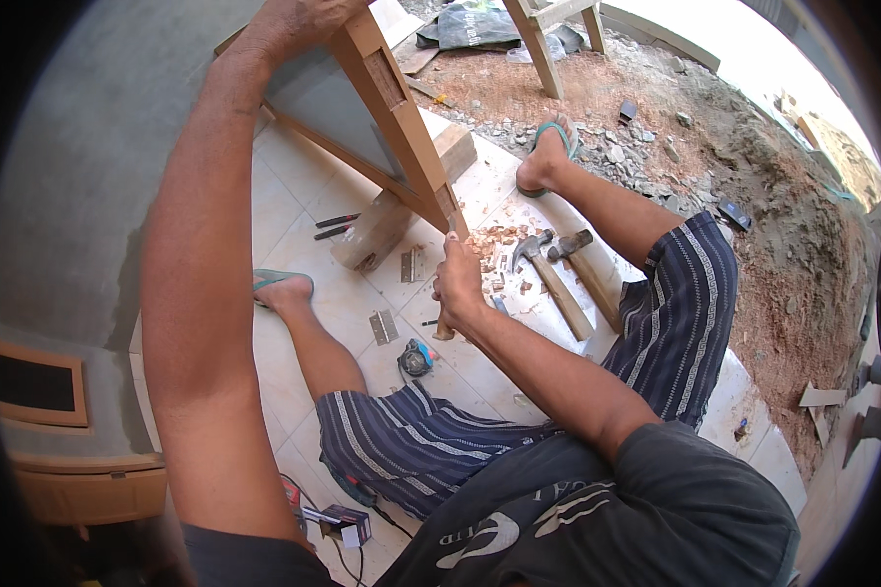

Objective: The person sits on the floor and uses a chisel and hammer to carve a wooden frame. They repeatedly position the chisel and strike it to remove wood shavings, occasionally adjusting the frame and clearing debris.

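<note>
A brown wooden window sash (392, 122) with a grey glass pane stands tilted, its lower end on wooden blocks (377, 233). My left hand (308, 14) grips the upper part of the sash, with its fingers partly beyond the picture's top edge. My right hand (458, 282) is closed around a chisel (444, 331), whose wooden handle end shows below the fist. The chisel's blade meets the sash's edge near the lower corner, at a shallow cut recess. Another recess shows higher on the same edge. Wood chips (494, 245) lie beside the right hand.
A claw hammer (558, 293) and a second hammer (594, 279) lie right of my right hand. Two metal hinges (384, 327), a tape measure (415, 358) and dark-and-red tools (337, 225) rest on the tiles. Rubble (617, 147) and a wooden trestle (538, 49) are beyond.
</note>
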Tool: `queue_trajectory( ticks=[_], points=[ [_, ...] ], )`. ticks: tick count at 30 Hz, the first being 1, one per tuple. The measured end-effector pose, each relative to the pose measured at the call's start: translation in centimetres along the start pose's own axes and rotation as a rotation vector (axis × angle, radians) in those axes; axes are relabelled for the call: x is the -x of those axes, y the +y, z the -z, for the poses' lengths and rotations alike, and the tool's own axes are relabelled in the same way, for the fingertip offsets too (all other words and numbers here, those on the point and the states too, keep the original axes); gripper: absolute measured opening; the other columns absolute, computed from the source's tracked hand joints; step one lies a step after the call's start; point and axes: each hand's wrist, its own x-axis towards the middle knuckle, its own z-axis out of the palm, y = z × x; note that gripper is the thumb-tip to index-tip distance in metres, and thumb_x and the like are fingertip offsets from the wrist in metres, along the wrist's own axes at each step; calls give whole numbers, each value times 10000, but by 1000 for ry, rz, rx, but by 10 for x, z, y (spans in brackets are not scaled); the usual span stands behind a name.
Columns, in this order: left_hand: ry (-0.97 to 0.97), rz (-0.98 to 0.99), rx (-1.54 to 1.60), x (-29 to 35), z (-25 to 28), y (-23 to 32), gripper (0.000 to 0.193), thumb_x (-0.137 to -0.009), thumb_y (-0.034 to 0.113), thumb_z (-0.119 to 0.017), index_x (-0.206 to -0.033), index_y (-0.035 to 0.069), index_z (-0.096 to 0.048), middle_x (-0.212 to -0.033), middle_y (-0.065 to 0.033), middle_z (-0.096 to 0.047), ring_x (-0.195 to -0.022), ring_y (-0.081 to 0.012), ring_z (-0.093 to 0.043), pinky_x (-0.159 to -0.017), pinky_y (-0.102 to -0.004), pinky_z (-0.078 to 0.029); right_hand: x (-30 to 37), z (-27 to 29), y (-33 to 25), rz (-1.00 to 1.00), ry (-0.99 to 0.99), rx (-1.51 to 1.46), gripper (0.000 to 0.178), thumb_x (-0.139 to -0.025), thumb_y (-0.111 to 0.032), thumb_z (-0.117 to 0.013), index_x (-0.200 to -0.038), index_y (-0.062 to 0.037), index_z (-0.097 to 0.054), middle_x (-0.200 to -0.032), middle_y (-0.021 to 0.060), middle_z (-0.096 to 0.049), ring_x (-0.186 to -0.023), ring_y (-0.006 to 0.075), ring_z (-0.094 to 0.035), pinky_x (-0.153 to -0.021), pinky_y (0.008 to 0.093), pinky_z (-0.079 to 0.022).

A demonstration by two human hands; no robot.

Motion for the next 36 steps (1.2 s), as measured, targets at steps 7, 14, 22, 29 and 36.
queue_trajectory(
  ticks=[7, 14, 22, 29, 36],
  points=[
    [5, 112, 309, 7, -1, -7, 343, -989, 358, -725, -958, 27, -644, -848, -72, -659, -827, -191, -587, -774, -373, -510, -6, -56, -1, 159, 8, -216, 344, -1113, -438, -464, -1064, -99, -433, -749, 9, -423, -499, 106, -397, -440, 322, -423],
    [-4, 105, 352, 8, -1, -1, 383, -989, 359, -720, -1136, 9, -677, -1036, -112, -728, -966, -210, -650, -881, -372, -531, -21, -72, -2, 200, 81, -320, 388, -1112, -474, -455, -1141, -88, -435, -788, 35, -433, -508, 122, -414, -423, 330, -435],
    [-26, 60, 386, 15, 5, 1, 417, -996, 343, -697, -1223, -5, -673, -1120, -153, -737, -1041, -240, -673, -938, -374, -536, -7, -77, 12, 232, 187, -49, 544, -1123, -493, -384, -1343, 3, -420, -786, 112, -548, -460, 187, -525, -353, 343, -442],
    [-46, 132, 360, 9, 2, -7, 405, -1000, 323, -685, -1236, -6, -666, -1141, -162, -731, -1076, -263, -674, -957, -399, -537, -12, -91, 8, 153, 247, -47, 587, -1103, -557, -385, -1275, 3, -422, -760, 96, -485, -450, 178, -453, -342, 337, -362],
    [-1, 91, 272, 7, -2, -8, 471, -1001, 306, -672, -1326, -33, -631, -1286, -225, -690, -1209, -309, -649, -1050, -403, -512, -6, -92, -4, 166, 229, -25, 648, -1103, -573, -336, -1257, 51, -417, -835, 161, -542, -468, 222, -511, -342, 355, -396]
  ],
)
